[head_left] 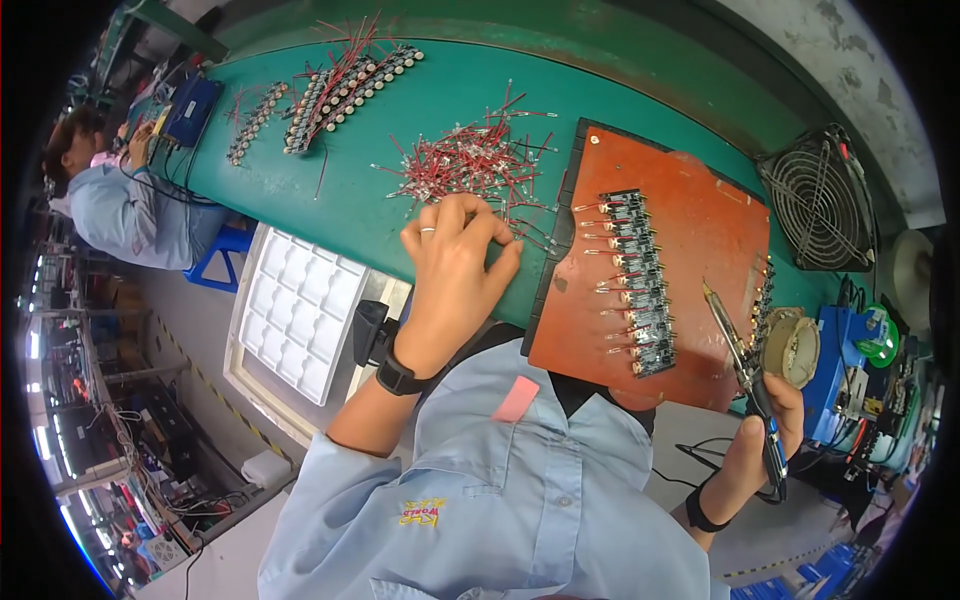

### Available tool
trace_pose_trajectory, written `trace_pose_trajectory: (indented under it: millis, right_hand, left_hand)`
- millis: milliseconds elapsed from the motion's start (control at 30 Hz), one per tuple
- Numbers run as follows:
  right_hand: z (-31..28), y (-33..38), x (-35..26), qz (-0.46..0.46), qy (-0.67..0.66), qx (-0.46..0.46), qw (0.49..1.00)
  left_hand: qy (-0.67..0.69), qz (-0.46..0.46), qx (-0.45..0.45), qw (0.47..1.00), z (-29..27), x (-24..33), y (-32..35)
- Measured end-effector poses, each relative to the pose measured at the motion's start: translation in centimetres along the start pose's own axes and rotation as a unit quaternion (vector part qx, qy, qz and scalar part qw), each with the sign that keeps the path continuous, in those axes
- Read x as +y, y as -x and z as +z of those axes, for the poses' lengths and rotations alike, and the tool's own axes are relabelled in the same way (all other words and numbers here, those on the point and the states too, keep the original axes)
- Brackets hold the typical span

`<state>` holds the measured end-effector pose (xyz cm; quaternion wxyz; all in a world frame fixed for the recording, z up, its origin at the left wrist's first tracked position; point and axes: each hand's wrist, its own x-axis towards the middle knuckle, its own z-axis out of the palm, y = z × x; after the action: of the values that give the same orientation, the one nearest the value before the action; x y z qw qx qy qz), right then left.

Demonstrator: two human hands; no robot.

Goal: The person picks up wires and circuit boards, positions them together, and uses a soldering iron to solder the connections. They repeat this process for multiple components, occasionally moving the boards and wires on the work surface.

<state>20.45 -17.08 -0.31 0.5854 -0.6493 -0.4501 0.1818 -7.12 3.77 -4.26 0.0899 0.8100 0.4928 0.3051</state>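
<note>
My left hand (460, 255) is at the near edge of a tangled pile of small clear-tipped parts with red wire leads (465, 160) on the green mat. Its fingers are bent, with index finger and thumb close together; what lies between them is too small to make out. My right hand (755, 440) grips a soldering iron (752, 385), its tip pointing up and away over the orange board (700, 210). On that board a row of small black circuit boards (637, 285) stands side by side, with red-wired clear parts sticking out on its left.
More board strips with red wires (350, 90) lie at the far left. A round tan container (791, 350) sits near the iron, beside a blue box (838, 375). A black fan (820, 200) stands at right. A white compartment tray (300, 315) is left; a co-worker (130, 205) sits beyond.
</note>
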Motion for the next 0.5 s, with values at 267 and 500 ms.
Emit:
trace_pose_trajectory:
  millis: [267,500]
  right_hand:
    - [2.0,0.6,-1.5,0.038,-0.032,0.026,0.998]
    - [4.5,0.4,-2.3,0.100,-0.165,-0.089,0.977]
  left_hand:
    - [0.112,0.079,-0.044,0.990,-3.3,4.5,0.5]
    - [0.186,0.206,-0.146,0.950,-3.4,9.4,2.3]
